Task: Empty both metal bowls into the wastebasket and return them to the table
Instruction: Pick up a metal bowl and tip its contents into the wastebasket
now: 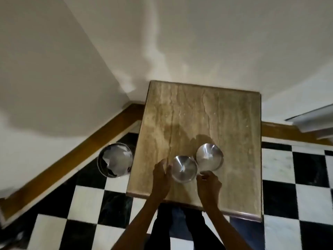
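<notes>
Two shiny metal bowls stand upright side by side on a wooden table (198, 109). The near bowl (183, 168) is close to the front edge, and the far bowl (209, 156) touches it on the right. Both look empty inside, apart from reflections. My left hand (160, 175) cups the near bowl's left rim. The curled fingers of my right hand (209, 184) are at its right rim, just below the far bowl. A round metal wastebasket (115, 159) stands on the floor left of the table, with white crumpled material inside.
The table stands against a white wall in a corner. A wooden baseboard (72, 165) runs along the wall behind the wastebasket. The floor is black and white checkered tile (90, 204). My legs (180, 224) are under the table's front edge.
</notes>
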